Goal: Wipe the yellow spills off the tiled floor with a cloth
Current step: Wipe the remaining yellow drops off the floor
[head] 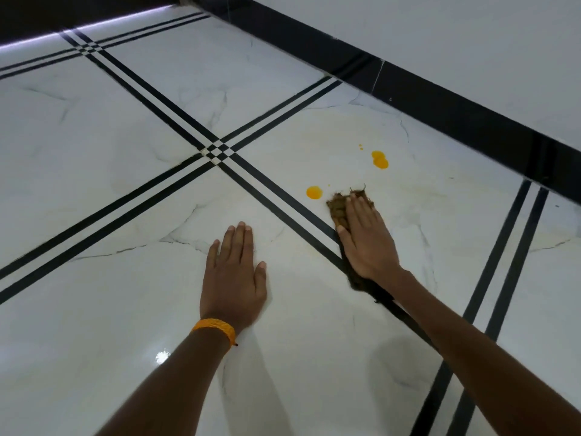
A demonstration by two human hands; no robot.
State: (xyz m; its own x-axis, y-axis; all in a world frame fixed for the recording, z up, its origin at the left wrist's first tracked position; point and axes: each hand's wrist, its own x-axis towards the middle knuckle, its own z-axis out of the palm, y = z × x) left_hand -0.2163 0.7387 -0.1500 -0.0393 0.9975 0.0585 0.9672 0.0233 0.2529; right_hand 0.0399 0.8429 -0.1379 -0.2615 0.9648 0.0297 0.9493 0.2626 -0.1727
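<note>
Head view: my right hand (pixel 366 237) flat, fingers straight, pressing brown cloth (pixel 338 207) onto floor (pixel 125 152). Left hand (pixel 234 275) flat on tile, holding nothing; orange wristband (pixel 215 328) on wrist. Round spill (pixel 314 192) just left of cloth. Double spill (pixel 379 159) beyond, toward black skirting (pixel 440 99). Nothing between cloth and spills.

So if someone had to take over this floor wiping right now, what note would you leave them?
Left hand: flat on the floor, holding nothing.
Right hand: flat, pressing the cloth onto the floor.
Spills: one drop just left of the cloth, a double blob beyond it, tiny dots near that.
Done: a faint yellowish film near them suggests some wiping, but I can't be sure.
Left: all those spills, then the film.
</note>
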